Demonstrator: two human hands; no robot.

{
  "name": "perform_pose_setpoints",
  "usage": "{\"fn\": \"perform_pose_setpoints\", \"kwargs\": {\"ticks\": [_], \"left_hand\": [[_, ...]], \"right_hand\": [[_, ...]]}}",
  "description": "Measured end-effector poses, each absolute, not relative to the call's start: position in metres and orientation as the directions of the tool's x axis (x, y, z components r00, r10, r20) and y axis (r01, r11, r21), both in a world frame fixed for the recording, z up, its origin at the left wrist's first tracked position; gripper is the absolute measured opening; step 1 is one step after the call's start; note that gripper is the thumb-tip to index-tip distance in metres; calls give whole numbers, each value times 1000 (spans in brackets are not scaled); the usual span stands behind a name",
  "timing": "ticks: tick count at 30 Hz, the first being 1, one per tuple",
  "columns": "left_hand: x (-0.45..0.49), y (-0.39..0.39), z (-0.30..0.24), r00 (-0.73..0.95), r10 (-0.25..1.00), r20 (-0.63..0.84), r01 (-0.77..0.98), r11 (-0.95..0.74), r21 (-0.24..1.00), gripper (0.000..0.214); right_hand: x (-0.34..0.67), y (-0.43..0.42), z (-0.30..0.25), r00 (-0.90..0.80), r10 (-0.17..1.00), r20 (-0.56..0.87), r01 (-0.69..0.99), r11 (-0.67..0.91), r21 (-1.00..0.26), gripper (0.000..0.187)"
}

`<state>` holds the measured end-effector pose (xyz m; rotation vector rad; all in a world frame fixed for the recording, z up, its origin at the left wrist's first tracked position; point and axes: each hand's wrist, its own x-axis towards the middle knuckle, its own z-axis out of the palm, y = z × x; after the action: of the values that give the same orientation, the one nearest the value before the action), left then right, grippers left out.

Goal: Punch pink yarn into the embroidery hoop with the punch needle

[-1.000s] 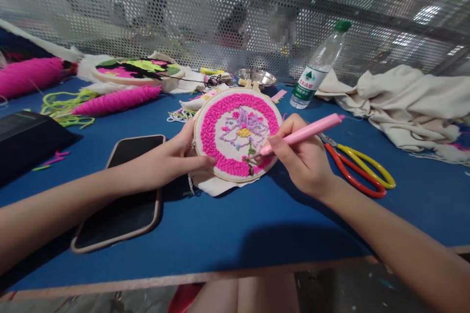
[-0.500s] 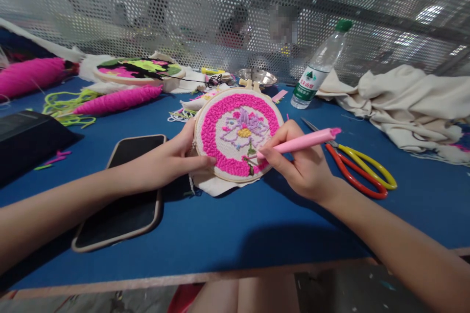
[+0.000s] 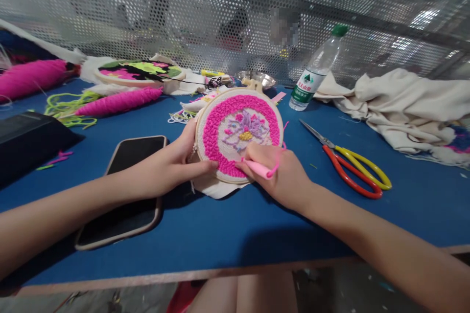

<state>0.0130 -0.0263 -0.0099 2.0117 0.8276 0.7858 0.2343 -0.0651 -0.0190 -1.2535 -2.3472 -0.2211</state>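
Observation:
My left hand (image 3: pixel 176 159) grips the left edge of a round embroidery hoop (image 3: pixel 211 137), its thumb lying on the front at the lower left. The hoop is tilted up towards me, with white cloth hanging below it. A thick ring of pink loops surrounds a purple and white flower with a yellow centre. In my right hand (image 3: pixel 279 168) is a pink punch needle (image 3: pixel 259 168), pinched near the lower part of the ring. Pink yarn trails from its back end. The needle's tip and the flower's stem are hidden by my fingers.
Scissors (image 3: pixel 341 156) with red and yellow handles lie right of the hoop, near a water bottle (image 3: pixel 312 76) and crumpled cream cloth (image 3: pixel 400 102). Under my left forearm lies a phone (image 3: pixel 121 220). Pink yarn (image 3: pixel 121 101), another hoop (image 3: pixel 141 71) and a metal bowl (image 3: pixel 257 78) sit behind.
My right hand has moved left and over the hoop's lower part. The punch needle has swung from pointing out to the right to having its back end towards me. My left hand keeps its hold.

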Motion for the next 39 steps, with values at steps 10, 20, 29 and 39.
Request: {"fn": "perform_pose_setpoints", "kwargs": {"ticks": [10,20,29,39], "left_hand": [[11,-24,-8,604,792,90,260,-302,917,84],[5,-17,-19,593,788,165,259,-382,887,84],[6,-18,-18,584,797,151,249,-353,902,79],[6,-18,-17,605,778,170,253,-391,885,78]], "right_hand": [[246,-56,-10,-221,896,385,405,444,-799,18],[251,-63,-6,-247,754,609,612,608,-506,14],[253,-63,-3,-276,694,665,609,662,-438,11],[255,-62,-2,-360,627,691,615,716,-329,7]]}}
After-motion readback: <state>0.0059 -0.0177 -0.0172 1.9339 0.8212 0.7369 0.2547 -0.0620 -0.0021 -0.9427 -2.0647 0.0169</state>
